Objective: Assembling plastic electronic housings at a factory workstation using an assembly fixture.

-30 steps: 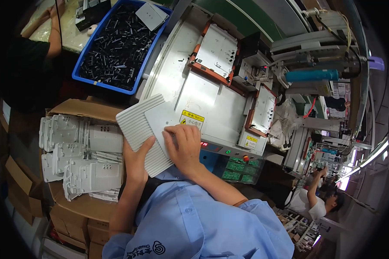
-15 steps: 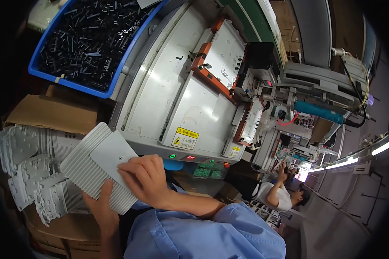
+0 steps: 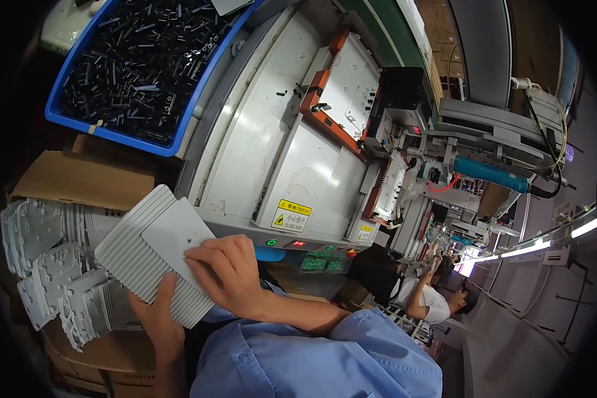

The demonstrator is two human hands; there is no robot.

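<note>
A light grey ribbed plastic panel [image 3: 134, 244], with a smooth flat area and one small round hole, is tilted in front of my body. My left hand [image 3: 158, 322] grips its lower side, thumb lying across the ribs. On the smooth area near the hole rest the curled fingertips of my right hand [image 3: 229, 275], which closes over the panel's right edge. Whether anything small sits between those fingertips is hidden. Left of the panel, several similar grey plastic parts [image 3: 63, 278] stand stacked in an open cardboard box [image 3: 86, 179].
A blue bin [image 3: 178, 136] full of small black parts stands at the upper left. Ahead is a grey machine bench [image 3: 245, 146] with an orange-framed fixture [image 3: 331, 129] and lit buttons. Green circuit boards [image 3: 313, 264] lie beyond my right arm. Another person [image 3: 424, 298] works farther right.
The view has shifted slightly, so the bench and bin sit a little lower and to the right. Both hands keep nearly the same hold on the panel.
</note>
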